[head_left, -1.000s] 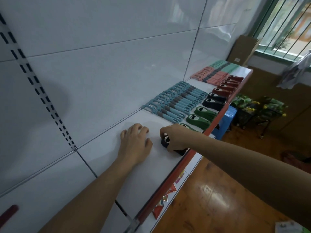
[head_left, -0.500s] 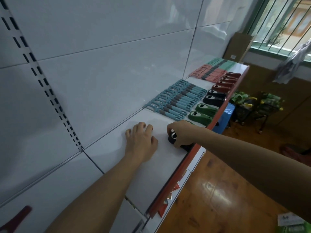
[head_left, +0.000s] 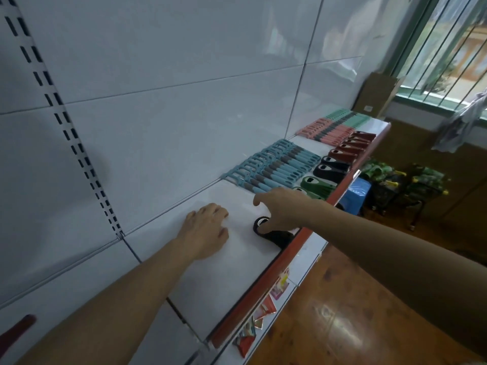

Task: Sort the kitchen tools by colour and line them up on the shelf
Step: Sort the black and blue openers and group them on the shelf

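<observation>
Right hand [head_left: 286, 209] loose over the black opener [head_left: 276, 237], only its thumb touching; left hand [head_left: 205, 230] flat on the shelf [head_left: 237, 270]

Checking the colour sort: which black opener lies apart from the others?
The black opener beneath the right hand, nearer than the green openers; the other two black openers lie together beyond them.
</observation>
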